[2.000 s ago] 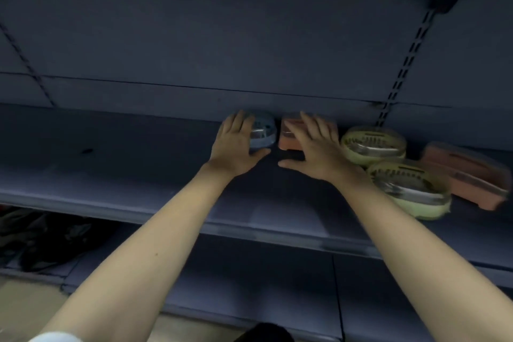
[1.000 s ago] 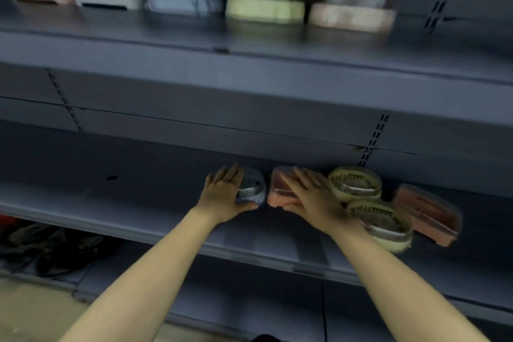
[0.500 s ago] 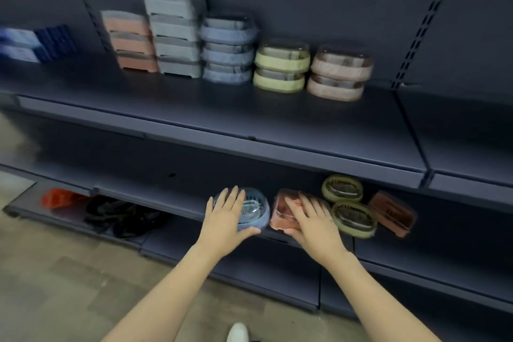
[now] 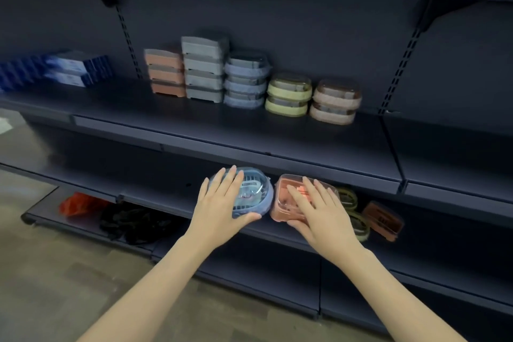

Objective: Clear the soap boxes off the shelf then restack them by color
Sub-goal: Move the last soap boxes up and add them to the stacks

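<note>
left hand (image 4: pixel 222 207): fingers spread over the blue soap box (image 4: pixel 254 194), thumb beneath; gripping it
right hand (image 4: pixel 319 212): likewise gripping the pink soap box (image 4: pixel 287 197)

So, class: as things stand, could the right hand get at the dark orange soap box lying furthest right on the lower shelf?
Probably not yet. The right hand grips a pink soap box, so it is occupied. The dark orange soap box lies uncovered beyond two yellow soap boxes, so once the hand is free the way looks open.
</note>
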The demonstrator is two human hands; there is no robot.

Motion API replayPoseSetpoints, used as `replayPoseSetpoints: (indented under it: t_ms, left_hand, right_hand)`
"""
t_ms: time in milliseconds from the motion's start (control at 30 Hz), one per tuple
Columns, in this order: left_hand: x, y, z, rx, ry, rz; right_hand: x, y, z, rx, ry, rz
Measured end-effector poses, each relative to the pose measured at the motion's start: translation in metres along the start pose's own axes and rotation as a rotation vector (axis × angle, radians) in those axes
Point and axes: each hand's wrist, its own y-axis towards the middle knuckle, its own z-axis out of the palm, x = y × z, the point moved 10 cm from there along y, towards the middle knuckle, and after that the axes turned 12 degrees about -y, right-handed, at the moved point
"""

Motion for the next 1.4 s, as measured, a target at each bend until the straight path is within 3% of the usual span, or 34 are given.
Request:
replayPoseSetpoints:
  t_ms: [300, 567, 867, 1200, 1400]
  left_hand:
    - [0.030, 0.026, -0.061, -0.009, 0.022, 0.024]
    - [0.080, 0.064, -0.083, 0.107, 0.083, 0.014]
    - [0.104, 0.122, -0.059, 0.225, 0.006, 0.066]
    - [0.109, 0.184, -0.028, 0.151, 0.037, 0.127]
    - [0.113, 0.200, -0.022, 0.144, 0.004, 0.099]
  right_hand:
    - [0.020, 0.053, -0.033, -0.071, 0.002, 0.107]
    - [0.036, 0.102, -0.020, 0.024, -0.012, 0.161]
    - [0.015, 0.134, 0.012, 0.176, -0.047, 0.202]
    - [-0.014, 0.185, 0.066, 0.278, -0.017, 0.153]
    - [-0.026, 0.203, 0.071, 0.233, -0.005, 0.190]
